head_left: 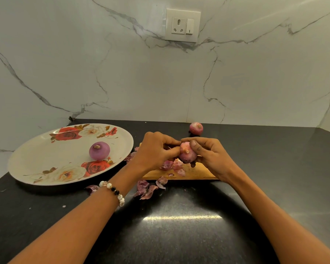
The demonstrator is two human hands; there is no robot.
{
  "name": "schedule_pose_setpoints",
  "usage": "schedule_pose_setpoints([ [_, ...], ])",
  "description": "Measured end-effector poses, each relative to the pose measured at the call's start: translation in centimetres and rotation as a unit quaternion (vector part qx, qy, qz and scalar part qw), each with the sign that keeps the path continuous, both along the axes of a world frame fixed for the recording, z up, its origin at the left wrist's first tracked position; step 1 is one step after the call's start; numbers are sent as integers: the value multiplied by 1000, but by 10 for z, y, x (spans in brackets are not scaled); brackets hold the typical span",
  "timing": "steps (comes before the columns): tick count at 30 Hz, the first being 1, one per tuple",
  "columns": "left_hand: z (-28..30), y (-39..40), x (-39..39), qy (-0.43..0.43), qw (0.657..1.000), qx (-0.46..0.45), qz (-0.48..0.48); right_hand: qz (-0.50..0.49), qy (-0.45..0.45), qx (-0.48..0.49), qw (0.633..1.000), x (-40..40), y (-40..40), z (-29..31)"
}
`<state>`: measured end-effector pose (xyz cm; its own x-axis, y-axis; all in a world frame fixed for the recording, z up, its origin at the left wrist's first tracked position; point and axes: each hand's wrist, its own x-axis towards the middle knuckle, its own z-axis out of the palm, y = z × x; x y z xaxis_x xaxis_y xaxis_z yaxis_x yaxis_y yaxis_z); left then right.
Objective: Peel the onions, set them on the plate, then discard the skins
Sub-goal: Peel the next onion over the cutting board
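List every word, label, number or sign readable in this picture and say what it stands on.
No words, brands or numbers can be read.
The only sign is a short vertical stroke on the rocker switch of the wall socket plate.
The plate carries painted roses only, no lettering.

A dark, glossy counter (pixel 179 235) meets a marble-patterned wall. To the left of the fingers (pixel 171 149) a large floral plate (pixel 46 153) rests on it; directly beneath them lies a wooden cutting board (pixel 194 173). Behind the fingers, close to the wall, an unpeeled onion (pixel 196 128) sits on the bare surface. Loose purple skins (pixel 147 189) lie scattered on the counter nearer than the fingers, just in front of the board.
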<state>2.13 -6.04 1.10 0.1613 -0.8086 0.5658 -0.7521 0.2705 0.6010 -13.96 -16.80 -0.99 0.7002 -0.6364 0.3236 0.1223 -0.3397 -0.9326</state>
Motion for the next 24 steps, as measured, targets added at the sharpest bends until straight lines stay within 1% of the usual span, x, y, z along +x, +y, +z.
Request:
schedule_pose_setpoints([
  [5, -2, -1, 1, 12, 1000, -4, 7, 1, 7, -6, 1000, 0, 2, 1],
  [12, -7, -3, -3, -18, 998, -48, 24, -2, 2, 5, 1000, 0, 3, 1],
  [15, -7, -3, -3, -5, 997, -59, 42, 1, -5, 12, 1000, 1, 4, 2],
  [17, -4, -2, -3, 47, 998, -34, 34, 4, -16, 21, 1000, 1, 3, 2],
  [19, -1, 0, -3, 102, 995, -1, 1, 6, -23, 26, 999, -1, 0, 3],
  [21, 2, 2, -3, 106, 994, 17, -25, 6, -25, 25, 999, -3, -1, 4],
  [24, 1, 2, -2, 90, 995, 25, -27, 3, -13, 8, 1000, -4, -1, 3],
])
